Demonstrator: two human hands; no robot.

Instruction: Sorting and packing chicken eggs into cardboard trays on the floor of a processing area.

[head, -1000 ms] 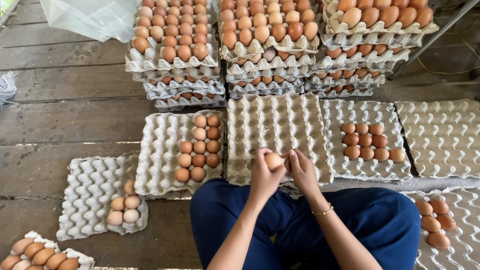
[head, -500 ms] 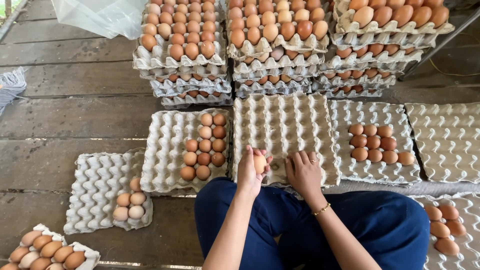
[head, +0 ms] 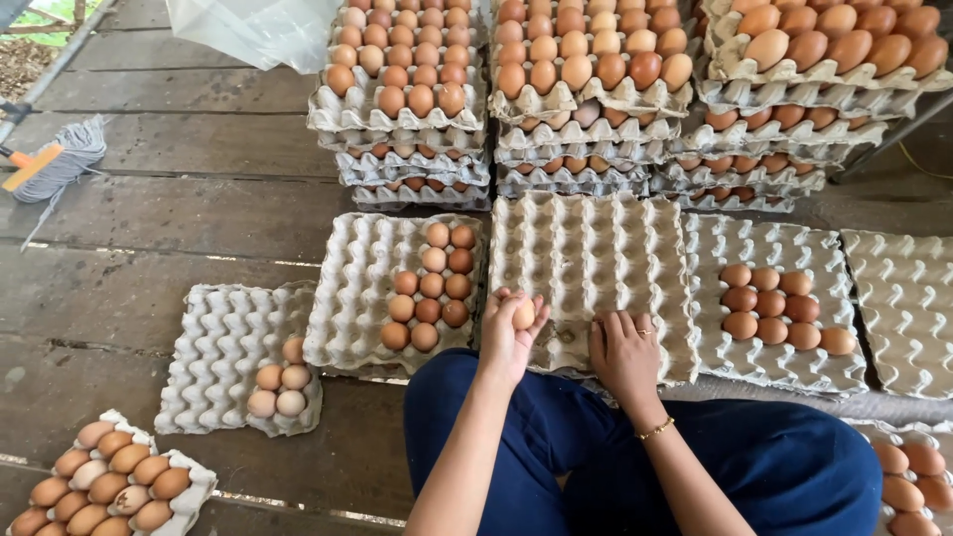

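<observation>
Pinching pale egg in left hand over empty tray's near edge; right hand flat, fingers apart. Loose fingertip hold risks drop, crack.

The floor is made of wide, weathered grey-brown wooden planks with dark gaps running between them, lit by soft, even daylight. At the far left a mop with pale strings and an orange handle lies on the planks, and beyond the floor's edge in the top left corner a strip of green and bare ground shows. A clear plastic sheet hangs down at the top, and a thin yellow cord lies at the right.
</observation>
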